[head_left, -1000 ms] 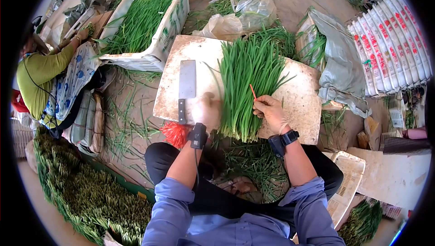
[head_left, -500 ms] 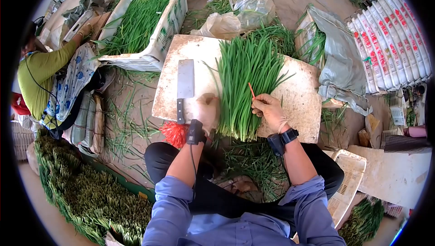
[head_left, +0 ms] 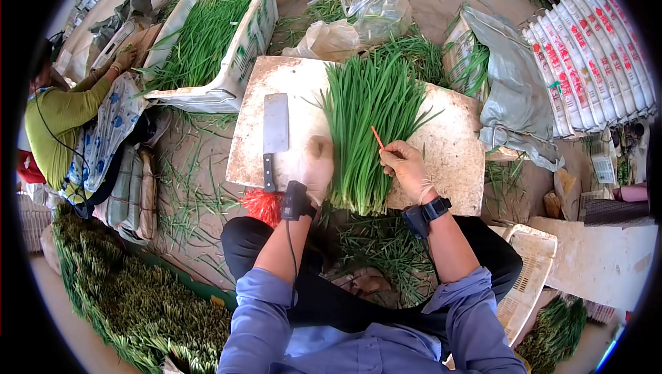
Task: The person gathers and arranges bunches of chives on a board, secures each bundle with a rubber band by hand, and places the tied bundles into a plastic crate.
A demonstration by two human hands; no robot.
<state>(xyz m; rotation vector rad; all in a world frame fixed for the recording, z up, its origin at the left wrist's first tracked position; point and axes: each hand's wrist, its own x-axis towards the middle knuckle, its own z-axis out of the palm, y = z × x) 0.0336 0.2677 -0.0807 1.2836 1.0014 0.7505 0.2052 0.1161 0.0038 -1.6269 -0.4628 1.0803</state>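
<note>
A thick bunch of green garlic chives [head_left: 369, 133] lies across a stained white board [head_left: 265, 74], its pale cut ends toward me. At the bunch's left edge rests my left hand [head_left: 317, 170], in a thin glove, with fingers curled in and partly hidden; what they hold does not show. My right hand [head_left: 407, 165], also gloved, is over the right side of the bunch and pinches a thin red tie strip [head_left: 377, 137] that points up and left. Left of the bunch, a cleaver [head_left: 276, 126] lies flat with its black handle toward me.
Red strips [head_left: 262, 206] lie in a bundle at the board's near left edge. A white crate [head_left: 231, 74] of greens stands beyond. Trimmed bundles [head_left: 138, 291] are stacked at lower left. Another person [head_left: 65, 122] works at left. A covered crate [head_left: 514, 84] stands right of the board.
The view has shifted slightly. Both hands keep nearly the same place at the bunch, and the red strip is still pinched in my right hand.
</note>
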